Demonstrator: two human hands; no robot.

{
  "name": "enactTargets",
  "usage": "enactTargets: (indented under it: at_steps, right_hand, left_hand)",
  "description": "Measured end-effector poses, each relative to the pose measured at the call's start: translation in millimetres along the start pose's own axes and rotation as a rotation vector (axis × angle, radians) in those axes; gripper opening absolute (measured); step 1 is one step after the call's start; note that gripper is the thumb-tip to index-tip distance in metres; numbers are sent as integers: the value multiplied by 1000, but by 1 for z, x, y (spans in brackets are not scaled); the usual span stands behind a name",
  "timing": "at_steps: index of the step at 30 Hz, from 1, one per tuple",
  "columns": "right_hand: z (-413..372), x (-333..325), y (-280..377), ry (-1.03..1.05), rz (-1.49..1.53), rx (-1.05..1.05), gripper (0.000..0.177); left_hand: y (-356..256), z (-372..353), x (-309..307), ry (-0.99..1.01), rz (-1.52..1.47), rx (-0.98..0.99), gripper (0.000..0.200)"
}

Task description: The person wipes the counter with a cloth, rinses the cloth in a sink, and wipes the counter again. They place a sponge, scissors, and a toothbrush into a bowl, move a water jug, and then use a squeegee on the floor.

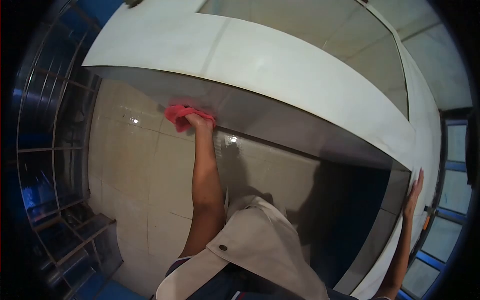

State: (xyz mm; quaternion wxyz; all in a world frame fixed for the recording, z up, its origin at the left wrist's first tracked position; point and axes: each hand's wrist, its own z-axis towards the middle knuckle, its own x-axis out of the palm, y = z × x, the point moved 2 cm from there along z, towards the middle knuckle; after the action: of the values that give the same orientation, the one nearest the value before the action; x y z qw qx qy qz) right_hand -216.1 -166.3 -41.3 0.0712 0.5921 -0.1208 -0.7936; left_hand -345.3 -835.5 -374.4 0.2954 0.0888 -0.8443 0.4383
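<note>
My left hand (pixel 201 122) is closed on a bunched pink cloth (pixel 177 116), held against the grey front panel (pixel 295 127) under the white countertop (pixel 265 55). Part of my fingers is hidden by the cloth's folds. Over on the right, my right hand (pixel 412 196) lies open, fingers stretched out, against the side section of the white countertop. It holds nothing.
Shiny beige floor tiles (pixel 125 165) lie below the panel. A metal rack (pixel 55 150) stands along the left. Glass panes (pixel 310 30) are set behind the countertop, and a blue-framed window (pixel 442 235) is at far right. A beige apron (pixel 265 240) covers my front.
</note>
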Motion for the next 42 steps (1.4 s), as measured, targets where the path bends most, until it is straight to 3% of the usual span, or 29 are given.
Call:
enactTargets:
  at_steps: [3, 9, 10, 12, 14, 15, 17, 21, 23, 26, 28, 29, 31, 33, 35, 37, 42]
  right_hand:
    - [45, 36, 156, 60, 87, -142, 60]
    - [92, 127, 418, 306, 76, -507, 57]
    - [97, 135, 446, 302, 83, -516, 57]
    - [100, 157, 489, 377, -13, -489, 54]
    - [102, 171, 496, 332, -45, -472, 52]
    - [104, 176, 496, 286, -87, -439, 51]
    - [104, 178, 495, 269, -98, -433, 51]
    - [103, 169, 503, 267, -125, -420, 50]
    - [104, 168, 506, 267, -121, -414, 50]
    - [106, 160, 516, 285, -129, -406, 50]
    - [97, 156, 515, 309, -138, -407, 50]
    - [98, 156, 515, 326, -151, -409, 50]
    - [102, 156, 521, 356, -167, -394, 50]
    - [110, 151, 529, 365, -169, -384, 51]
    - [113, 150, 533, 368, -209, -363, 51]
    - [113, 151, 547, 375, -244, -334, 52]
    - [108, 171, 654, 456, -33, -274, 51]
  left_hand:
    - [-17, 57, -11, -17, -16, 53, 69]
    - [7, 76, -40, 324, -239, -421, 69]
    - [-6, 66, -34, 371, -247, -481, 69]
    - [-63, 31, -1, 277, -156, -534, 59]
    - [-92, 16, 15, 288, 312, -448, 49]
    - [-108, 10, 32, 287, 305, -433, 49]
    - [-162, -3, 72, 244, 907, 756, 44]
    - [-256, 25, 129, 240, 748, 828, 39]
    - [-293, 55, 136, 320, 729, 728, 37]
    - [-317, 117, 132, 344, 707, 912, 36]
    - [-316, 153, 113, 641, 1123, 341, 37]
    - [-323, 170, 115, 648, 1117, 359, 37]
    - [-318, 198, 104, 930, 408, -352, 43]
    - [-291, 231, 111, 1044, 560, -430, 44]
    - [-300, 205, 150, 961, 412, -772, 48]
    - [-320, 189, 186, 1217, 656, -676, 54]
    - [-241, 243, 226, 1267, 610, -633, 58]
